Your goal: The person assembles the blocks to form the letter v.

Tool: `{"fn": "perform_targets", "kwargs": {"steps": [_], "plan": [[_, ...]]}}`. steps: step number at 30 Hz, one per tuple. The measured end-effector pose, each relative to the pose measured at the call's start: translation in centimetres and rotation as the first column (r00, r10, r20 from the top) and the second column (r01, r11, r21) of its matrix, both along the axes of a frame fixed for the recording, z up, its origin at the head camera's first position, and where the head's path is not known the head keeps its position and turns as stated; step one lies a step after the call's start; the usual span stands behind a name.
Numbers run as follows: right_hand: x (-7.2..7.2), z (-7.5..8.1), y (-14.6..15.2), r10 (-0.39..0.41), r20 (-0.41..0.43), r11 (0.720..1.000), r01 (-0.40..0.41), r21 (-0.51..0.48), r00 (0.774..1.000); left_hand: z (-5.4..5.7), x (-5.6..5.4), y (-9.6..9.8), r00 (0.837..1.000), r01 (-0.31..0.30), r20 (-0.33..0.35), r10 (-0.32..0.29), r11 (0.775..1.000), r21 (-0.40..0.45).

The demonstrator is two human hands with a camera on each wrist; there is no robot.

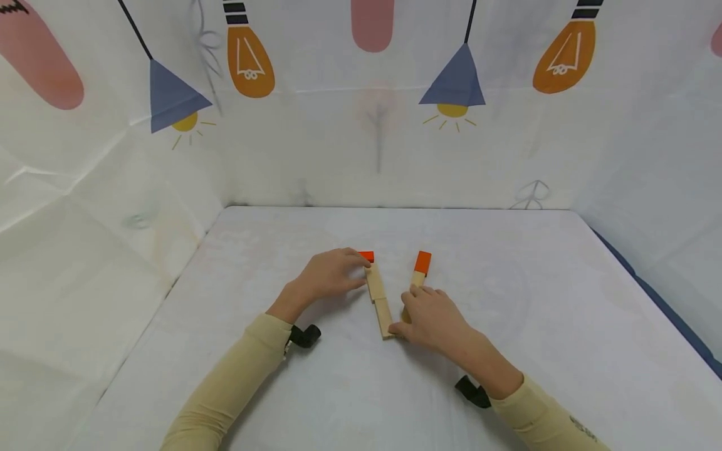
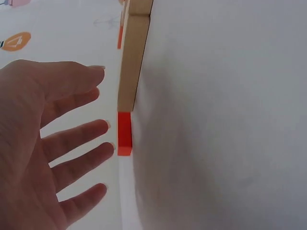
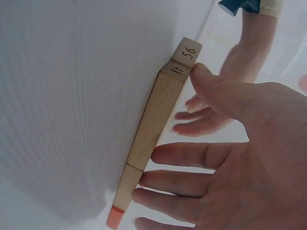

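Note:
Two rows of plain wooden blocks, each with a red block at its far end, lie on the table in a narrow V. My left hand (image 1: pixel 333 272) is beside the far end of the left row, near its red block (image 1: pixel 366 256) and a wooden block (image 1: pixel 375 282). In the left wrist view its fingers are spread, apart from the blocks. My right hand (image 1: pixel 431 316) covers part of the right row, which ends in another red block (image 1: pixel 423 262). The right wrist view shows its thumb and extended fingers against a wooden block (image 3: pixel 156 110) marked 48, next to a block end (image 3: pixel 188 50) marked 56.
The white-covered table (image 1: pixel 536 300) meets a hanging cloth (image 1: pixel 316 156) printed with lamps and bulbs at the back. More cloth hangs at the left and right sides. A dark wrist-worn device (image 1: pixel 304 336) sticks out near the left sleeve.

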State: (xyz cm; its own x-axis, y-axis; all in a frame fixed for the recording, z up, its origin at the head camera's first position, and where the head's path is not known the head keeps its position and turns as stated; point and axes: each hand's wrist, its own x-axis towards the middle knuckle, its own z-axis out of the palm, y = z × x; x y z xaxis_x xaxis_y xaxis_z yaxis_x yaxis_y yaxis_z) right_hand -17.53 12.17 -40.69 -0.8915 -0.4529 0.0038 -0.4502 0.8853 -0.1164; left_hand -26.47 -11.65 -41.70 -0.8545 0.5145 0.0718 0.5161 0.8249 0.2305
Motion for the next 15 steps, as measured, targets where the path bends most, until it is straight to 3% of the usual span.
{"fn": "perform_targets", "kwargs": {"steps": [7,12,15], "plan": [[-0.2,0.2,0.1,-0.018,0.016,1.000,0.018,0.003,1.000,-0.1,-1.9,-0.9,0.998,-0.013,-0.061,0.017,0.997,0.072],[-0.1,0.1,-0.1,-0.015,0.031,1.000,0.015,0.001,0.999,-0.6,-2.8,-1.6,0.997,-0.060,-0.035,0.062,0.996,0.065],[0.0,0.0,-0.1,-0.010,0.021,1.000,0.010,0.007,1.000,-0.8,-3.3,-1.7,0.999,-0.047,-0.020,0.048,0.997,0.056]]}}
